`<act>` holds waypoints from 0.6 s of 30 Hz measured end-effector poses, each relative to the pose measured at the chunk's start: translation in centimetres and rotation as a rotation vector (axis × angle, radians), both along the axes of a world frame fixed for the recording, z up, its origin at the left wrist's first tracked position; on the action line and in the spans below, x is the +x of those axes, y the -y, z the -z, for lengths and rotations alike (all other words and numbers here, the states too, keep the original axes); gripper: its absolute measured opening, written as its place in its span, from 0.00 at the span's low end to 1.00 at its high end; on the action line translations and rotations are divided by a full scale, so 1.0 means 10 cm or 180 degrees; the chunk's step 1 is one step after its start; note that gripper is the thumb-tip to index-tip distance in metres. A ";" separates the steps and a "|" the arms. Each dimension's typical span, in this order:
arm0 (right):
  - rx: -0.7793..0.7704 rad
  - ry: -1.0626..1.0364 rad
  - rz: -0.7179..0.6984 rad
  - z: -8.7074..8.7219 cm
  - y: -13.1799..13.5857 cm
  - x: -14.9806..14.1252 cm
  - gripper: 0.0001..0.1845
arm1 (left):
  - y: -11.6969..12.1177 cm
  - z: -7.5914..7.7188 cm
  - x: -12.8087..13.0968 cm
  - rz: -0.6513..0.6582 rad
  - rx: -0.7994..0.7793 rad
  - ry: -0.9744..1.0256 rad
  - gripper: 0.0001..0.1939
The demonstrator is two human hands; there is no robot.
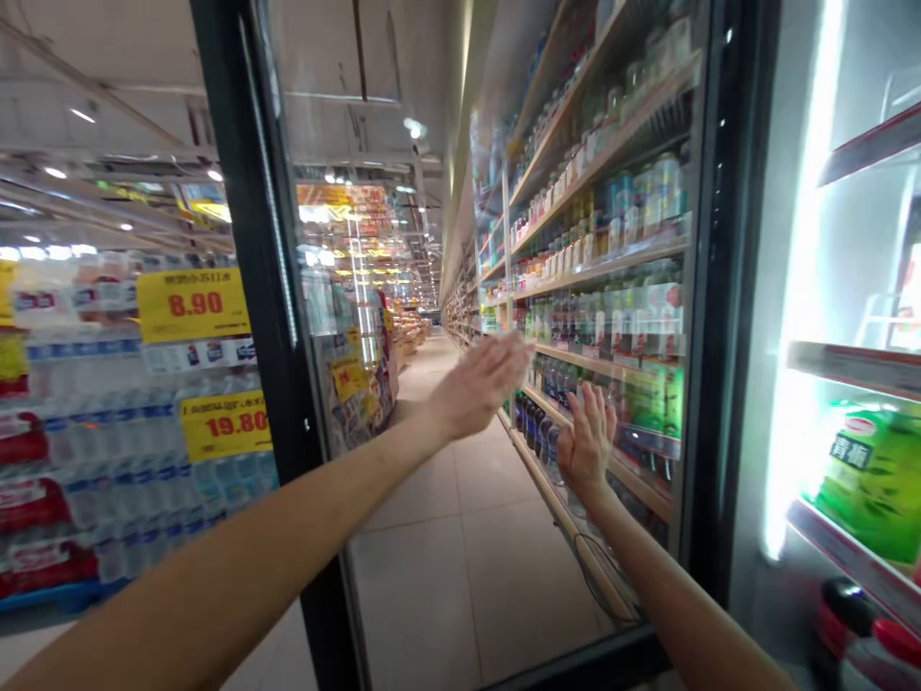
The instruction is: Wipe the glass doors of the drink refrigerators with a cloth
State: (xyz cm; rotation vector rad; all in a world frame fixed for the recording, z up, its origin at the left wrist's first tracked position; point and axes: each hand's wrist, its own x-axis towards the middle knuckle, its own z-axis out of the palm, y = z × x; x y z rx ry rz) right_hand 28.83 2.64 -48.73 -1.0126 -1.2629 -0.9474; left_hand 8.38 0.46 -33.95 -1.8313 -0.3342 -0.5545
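My left hand (pixel 482 384) reaches across from the lower left in front of a tall glass door (pixel 424 576). It is slightly blurred, with fingers stretched out and nothing held. To its right and a little lower, my right hand (pixel 586 437) is raised with fingers extended and also holds nothing. Whether either palm touches the glass, I cannot tell. The door has a thick black frame (pixel 277 288) and stands open beside a lit cooler. Through or in the glass appear a tiled aisle and long shelves of bottles (pixel 597 230).
Packs of bottled water (pixel 136 432) are stacked at the left, with yellow price signs (pixel 193 303) on them. At the right, inside the cooler, a green pack (pixel 867 480) sits on a shelf (pixel 853 369). Red-capped and dark containers (pixel 885 657) are below it.
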 end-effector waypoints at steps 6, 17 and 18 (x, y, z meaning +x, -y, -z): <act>-0.0037 -0.0045 -0.0020 0.00 0.01 0.00 0.29 | 0.00 -0.08 0.08 -0.0116 -0.0137 0.0323 0.24; 0.0021 -0.0051 -0.0100 0.01 -0.02 0.01 0.31 | -0.03 -0.06 0.08 -0.0031 -0.0379 -0.0328 0.24; 0.0034 -0.0061 -0.0110 0.01 -0.02 0.01 0.31 | -0.04 -0.14 0.09 -0.0057 -0.0366 0.0128 0.24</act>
